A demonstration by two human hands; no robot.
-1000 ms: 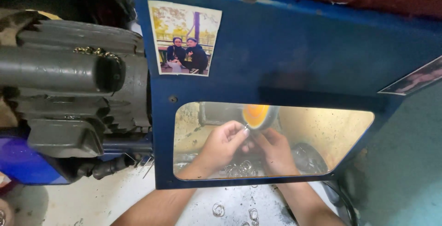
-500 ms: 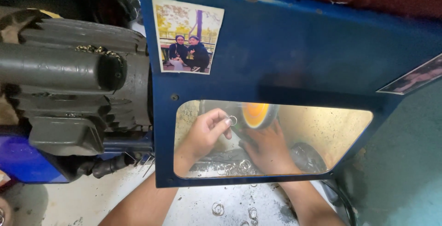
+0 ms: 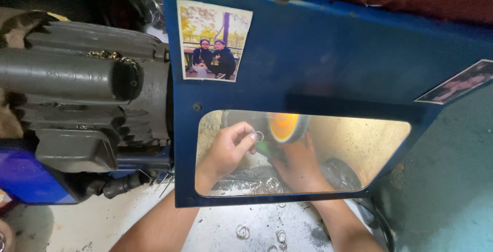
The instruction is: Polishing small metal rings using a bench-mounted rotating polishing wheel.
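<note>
Behind a blue guard [image 3: 328, 67], our left hand [image 3: 226, 152] pinches a ring [image 3: 259, 136] beside the orange wheel [image 3: 285, 126]; our right hand [image 3: 300, 164] rests below, fingers together.

A rectangular photo print [image 3: 214, 40] is stuck on the blue guard [image 3: 328, 62].

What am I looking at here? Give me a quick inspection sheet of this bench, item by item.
Surface: pale bench top, dusty, with grit.
Job's things: small metal ring pinched in the left hand; orange-lit wheel behind the window of the blue guard.
Clutter: loose rings on the bench and under the wheel.
Hands: right hand rests below the wheel, what it holds is hidden.
Cables: dark cable at lower right.
Surroundings: grey motor at left; photo stuck on the guard.
</note>
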